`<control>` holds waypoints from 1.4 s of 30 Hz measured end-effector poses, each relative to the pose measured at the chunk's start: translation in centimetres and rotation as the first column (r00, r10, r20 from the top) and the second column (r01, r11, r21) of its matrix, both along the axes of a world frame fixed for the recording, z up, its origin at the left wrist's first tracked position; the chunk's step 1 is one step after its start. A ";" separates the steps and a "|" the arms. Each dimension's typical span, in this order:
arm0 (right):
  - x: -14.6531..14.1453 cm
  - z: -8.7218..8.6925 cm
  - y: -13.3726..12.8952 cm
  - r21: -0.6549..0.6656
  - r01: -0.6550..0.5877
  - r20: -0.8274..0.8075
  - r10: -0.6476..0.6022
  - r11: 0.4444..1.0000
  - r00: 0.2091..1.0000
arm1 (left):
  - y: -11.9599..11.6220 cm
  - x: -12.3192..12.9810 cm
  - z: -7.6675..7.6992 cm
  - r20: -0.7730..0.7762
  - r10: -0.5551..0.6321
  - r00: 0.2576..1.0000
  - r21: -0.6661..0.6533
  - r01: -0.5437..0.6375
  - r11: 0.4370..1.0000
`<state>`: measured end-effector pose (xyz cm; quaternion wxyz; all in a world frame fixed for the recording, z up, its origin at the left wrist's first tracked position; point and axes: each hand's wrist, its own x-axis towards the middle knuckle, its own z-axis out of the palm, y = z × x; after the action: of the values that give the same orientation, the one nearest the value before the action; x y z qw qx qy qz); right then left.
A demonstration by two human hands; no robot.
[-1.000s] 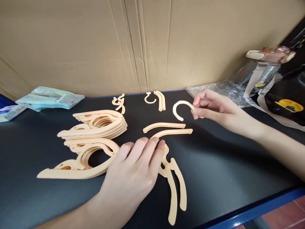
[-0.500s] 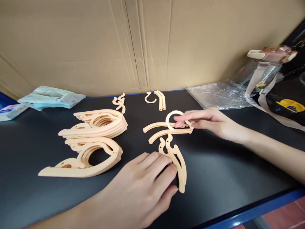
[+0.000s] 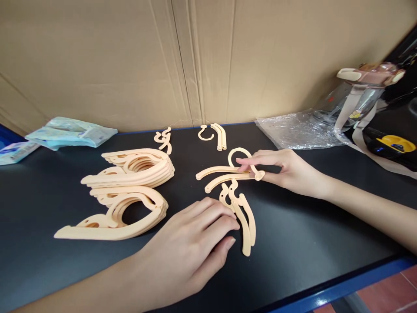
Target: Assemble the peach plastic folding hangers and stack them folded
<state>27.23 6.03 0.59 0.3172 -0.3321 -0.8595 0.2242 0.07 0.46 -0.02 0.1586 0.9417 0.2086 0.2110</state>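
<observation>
My right hand (image 3: 293, 171) pinches a cream plastic hanger hook (image 3: 240, 151) between thumb and fingers, above two slim curved hanger arms (image 3: 228, 177) on the black table. The hook's round base faces right. My left hand (image 3: 202, 243) rests nearer to me, its thumb apart from its fingers. The fingertips are at the left edge of two notched hanger arms (image 3: 243, 219) that overlap each other; whether they touch is unclear. To the left lie two stacks of folded hanger pieces, a far stack (image 3: 146, 171) and a near stack (image 3: 130, 228).
At the back are small notched pieces (image 3: 165, 140), another hook (image 3: 206, 135) and two slim arms (image 3: 220, 137). A blue tissue pack (image 3: 71, 132) lies back left. Clear plastic wrap (image 3: 293, 130) and a strapped water bottle (image 3: 361, 95) are back right. Cardboard (image 3: 114, 65) stands behind.
My right hand has turned the hook so its base swings toward me and right. My left hand has drawn slightly left, its thumb leaving the notched arms, which have shifted a little.
</observation>
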 end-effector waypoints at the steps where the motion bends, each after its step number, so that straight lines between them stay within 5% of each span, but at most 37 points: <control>1: 0.0 -0.1 0.1 0.018 0.005 0.022 -0.005 1.000 1.000 | 0.0 0.0 0.0 0.005 0.013 1.000 -0.003 -0.013 1.000; 17: -0.1 0.0 0.1 0.048 0.059 0.165 -0.066 0.997 0.984 | 0.1 -0.1 -0.2 -0.004 0.016 1.000 0.061 -0.016 0.998; 26: -1.0 0.0 -0.7 -0.155 0.241 -0.006 -0.245 0.958 0.970 | 0.1 -0.2 -0.3 0.007 0.021 1.000 0.046 -0.021 0.999; 30: -1.5 0.8 -1.6 -0.114 0.353 -0.127 -0.367 0.928 0.922 | -0.2 -0.1 0.2 0.060 0.060 0.996 -0.068 -0.056 0.996; 32: -1.9 1.3 -2.3 -0.118 0.353 -0.174 -0.369 0.928 0.913 | -0.3 0.1 0.4 0.118 0.177 0.977 -0.197 -0.151 0.969; 36: -2.9 1.8 -3.8 -0.265 0.229 -0.217 -0.290 0.937 0.932 | -0.4 0.5 0.7 0.167 0.413 0.895 -0.464 -0.298 0.834; 42: -3.8 1.6 -5.2 -0.291 0.037 -0.212 -0.102 0.956 0.972 | 0.0 0.6 0.7 0.290 0.446 0.847 -0.569 -0.221 0.792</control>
<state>23.41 0.86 2.17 0.3689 -0.3771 -0.7645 0.3705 0.70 0.49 0.64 0.4038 0.7449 0.3859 0.3650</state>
